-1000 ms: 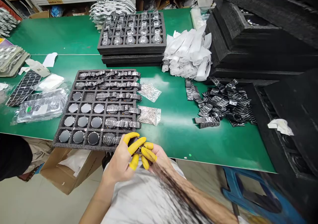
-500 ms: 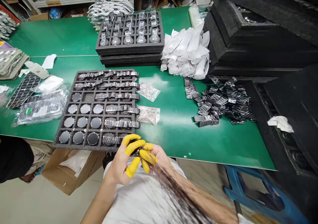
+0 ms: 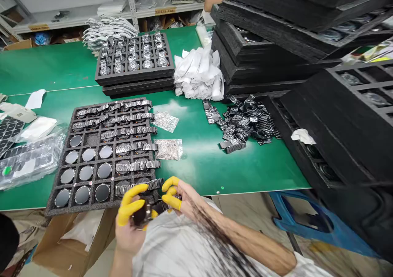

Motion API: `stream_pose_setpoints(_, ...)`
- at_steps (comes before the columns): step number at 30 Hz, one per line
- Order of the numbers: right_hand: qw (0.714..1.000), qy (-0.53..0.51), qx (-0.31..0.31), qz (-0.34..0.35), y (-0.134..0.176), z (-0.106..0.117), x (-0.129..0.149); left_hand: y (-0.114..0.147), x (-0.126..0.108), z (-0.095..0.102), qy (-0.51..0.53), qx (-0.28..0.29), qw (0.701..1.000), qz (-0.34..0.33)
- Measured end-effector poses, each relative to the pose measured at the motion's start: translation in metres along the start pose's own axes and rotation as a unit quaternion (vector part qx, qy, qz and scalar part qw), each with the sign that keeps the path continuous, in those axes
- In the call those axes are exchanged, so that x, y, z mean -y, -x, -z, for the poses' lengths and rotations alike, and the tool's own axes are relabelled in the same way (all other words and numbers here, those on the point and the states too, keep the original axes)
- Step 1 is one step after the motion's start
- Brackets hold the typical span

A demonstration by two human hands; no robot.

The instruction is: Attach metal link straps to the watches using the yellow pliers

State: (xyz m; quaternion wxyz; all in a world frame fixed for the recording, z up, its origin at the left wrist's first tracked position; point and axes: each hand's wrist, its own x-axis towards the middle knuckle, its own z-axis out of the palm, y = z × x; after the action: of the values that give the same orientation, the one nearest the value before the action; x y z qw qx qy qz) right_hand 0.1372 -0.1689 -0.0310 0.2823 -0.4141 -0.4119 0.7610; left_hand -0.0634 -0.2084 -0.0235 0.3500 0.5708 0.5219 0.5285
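My left hand point(image 3: 130, 228), in yellow finger cots, grips a dark round watch point(image 3: 141, 215) by its case, close to my body. From the case a dark metal strap point(image 3: 161, 207) runs to my right hand point(image 3: 186, 197), whose yellow-tipped fingers are closed on it; the fingers partly cover its end. Just beyond both hands lies a black foam tray point(image 3: 76, 213). Round watch heads point(image 3: 82, 195) sit in its left compartments, while link straps point(image 3: 138, 165) lie across those on the right. One compartment in the third row holds no watch.
Small bags of metal pins point(image 3: 168, 149) lie right of the tray. Further right is a heap of black link straps point(image 3: 245, 119). White wrapped bundles point(image 3: 199, 72) and stacked foam trays point(image 3: 135, 80) stand behind. Tall black foam stacks point(image 3: 260, 52) rise at the right, above a blue stool point(image 3: 307, 219).
My hands have moved apart, the left one down and leftward with the watch, so the strap now shows between them. The view has swung right, bringing another person's arm in at the top.
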Motion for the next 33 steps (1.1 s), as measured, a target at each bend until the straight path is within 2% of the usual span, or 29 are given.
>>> stream_pose_setpoints(1,1.000,-0.022,-0.012,0.001,-0.002,0.000,0.001,0.004,0.002,-0.005,0.017,0.046,0.998,0.025)
stream_pose_setpoints(3,1.000,-0.012,0.013,0.005,-0.007,0.007,0.007,0.013,0.005,-0.017,0.059,0.099,0.984,0.135)
stream_pose_setpoints(5,0.996,0.072,0.017,0.051,-0.018,0.025,0.015,0.020,0.005,-0.027,0.112,0.077,0.956,0.261)
stream_pose_setpoints(6,0.987,0.134,-0.015,0.093,-0.025,0.038,0.021,0.022,0.004,-0.030,0.143,0.051,0.940,0.306)
stream_pose_setpoints(7,0.967,0.203,-0.063,0.141,-0.033,0.053,0.028,0.023,0.003,-0.032,0.174,0.028,0.924,0.338)
stream_pose_setpoints(8,0.935,0.275,-0.129,0.185,-0.042,0.069,0.034,0.023,0.001,-0.033,0.202,0.012,0.910,0.361)
stream_pose_setpoints(9,0.898,0.347,-0.169,0.211,-0.052,0.085,0.041,0.023,-0.001,-0.033,0.223,0.002,0.898,0.379)
stream_pose_setpoints(10,0.866,0.410,-0.184,0.218,-0.061,0.101,0.047,0.022,-0.003,-0.032,0.238,-0.002,0.888,0.394)
stream_pose_setpoints(13,0.810,0.536,-0.137,0.194,-0.085,0.133,0.059,0.018,-0.008,-0.028,0.253,0.001,0.870,0.423)
stream_pose_setpoints(15,0.791,0.572,-0.108,0.187,-0.095,0.141,0.060,0.016,-0.010,-0.027,0.259,0.001,0.867,0.425)
stream_pose_setpoints(18,0.774,0.590,-0.104,0.204,-0.101,0.145,0.056,0.015,-0.011,-0.025,0.269,-0.005,0.866,0.421)
stream_pose_setpoints(21,0.770,0.592,-0.099,0.216,-0.100,0.149,0.052,0.016,-0.011,-0.022,0.259,-0.015,0.868,0.423)
stream_pose_setpoints(26,0.795,0.565,-0.079,0.207,-0.094,0.158,0.056,0.019,-0.009,-0.021,0.266,-0.039,0.867,0.419)
stream_pose_setpoints(30,0.775,0.600,-0.089,0.180,-0.094,0.156,0.057,0.020,-0.008,-0.023,0.266,-0.066,0.857,0.437)
stream_pose_setpoints(33,0.775,0.597,-0.103,0.180,-0.096,0.159,0.053,0.022,-0.006,-0.024,0.262,-0.073,0.858,0.435)
